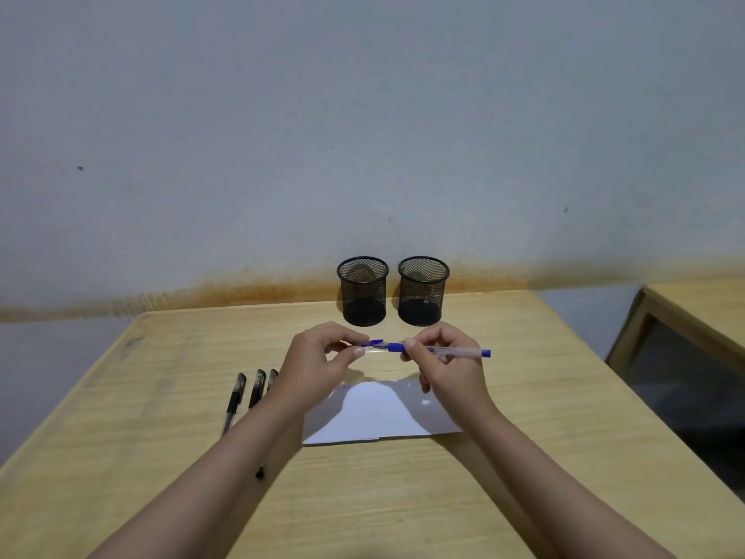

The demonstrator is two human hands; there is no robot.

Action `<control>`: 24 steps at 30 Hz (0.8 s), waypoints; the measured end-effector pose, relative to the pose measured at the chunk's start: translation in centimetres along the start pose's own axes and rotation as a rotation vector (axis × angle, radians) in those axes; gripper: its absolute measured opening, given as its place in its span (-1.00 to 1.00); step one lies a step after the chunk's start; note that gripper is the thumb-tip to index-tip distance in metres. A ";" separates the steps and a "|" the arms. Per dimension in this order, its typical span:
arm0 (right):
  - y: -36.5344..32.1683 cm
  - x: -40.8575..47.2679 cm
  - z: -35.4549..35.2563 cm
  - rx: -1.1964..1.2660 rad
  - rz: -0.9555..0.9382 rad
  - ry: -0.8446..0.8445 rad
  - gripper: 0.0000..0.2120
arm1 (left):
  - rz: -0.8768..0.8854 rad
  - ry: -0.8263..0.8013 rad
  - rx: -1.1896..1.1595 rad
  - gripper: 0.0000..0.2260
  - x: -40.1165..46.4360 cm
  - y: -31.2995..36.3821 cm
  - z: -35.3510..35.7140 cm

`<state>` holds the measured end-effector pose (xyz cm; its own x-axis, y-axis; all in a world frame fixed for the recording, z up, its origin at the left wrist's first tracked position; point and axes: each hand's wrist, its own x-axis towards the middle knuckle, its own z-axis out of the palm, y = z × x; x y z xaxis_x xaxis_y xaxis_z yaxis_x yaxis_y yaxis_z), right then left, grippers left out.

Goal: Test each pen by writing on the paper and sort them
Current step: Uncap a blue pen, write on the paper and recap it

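Above the white paper point(379, 413) I hold a blue pen point(451, 351) level. My right hand point(447, 365) grips its clear barrel near the blue grip section. My left hand point(318, 355) pinches the pen's clear cap point(375, 345) with its blue clip, at the tip end; whether the cap is on or off the tip I cannot tell. Three black pens point(246, 391) lie side by side on the table, left of the paper, partly hidden by my left forearm. Faint blue marks show near the paper's top left corner.
Two black mesh pen cups stand at the table's far edge by the wall, the left cup point(363, 290) and the right cup point(423, 290); neither shows a pen. The wooden table point(564, 437) ends at right, where a second desk point(697, 312) stands.
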<state>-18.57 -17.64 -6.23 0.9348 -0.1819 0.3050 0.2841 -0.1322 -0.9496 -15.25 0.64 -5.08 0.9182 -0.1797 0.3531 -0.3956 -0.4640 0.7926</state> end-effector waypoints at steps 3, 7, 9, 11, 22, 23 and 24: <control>-0.2 -0.2 -0.5 -0.011 -0.023 0.000 -0.91 | 0.029 -0.006 -0.016 -0.85 -0.2 0.4 0.2; -0.8 -0.8 -0.9 -0.033 -0.069 -0.061 -0.87 | 0.089 -0.037 -0.054 -0.84 -0.5 1.0 0.6; -1.0 -1.2 -1.0 -0.027 -0.088 -0.062 -0.85 | 0.113 -0.044 -0.063 -0.83 -0.8 1.5 1.0; -1.3 -1.7 -1.0 0.038 -0.090 -0.049 -0.86 | 0.135 -0.033 -0.097 -0.81 -1.0 1.9 1.2; -2.3 -3.7 -3.5 -0.007 -0.125 -0.134 -0.82 | 0.240 -0.091 -0.196 -0.75 -1.0 3.3 1.6; -2.3 -3.5 -4.2 -0.029 -0.106 -0.214 -0.80 | 0.238 -0.102 -0.193 -0.75 -0.9 3.1 1.7; -2.4 -3.4 -4.9 -0.026 -0.057 -0.287 -0.78 | 0.235 -0.112 -0.190 -0.75 -0.9 3.0 1.9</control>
<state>-23.45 -21.48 -4.66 0.9407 0.1088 0.3214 0.3357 -0.1601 -0.9283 -17.24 -2.19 -3.96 0.7935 -0.3623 0.4890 -0.5845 -0.2298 0.7782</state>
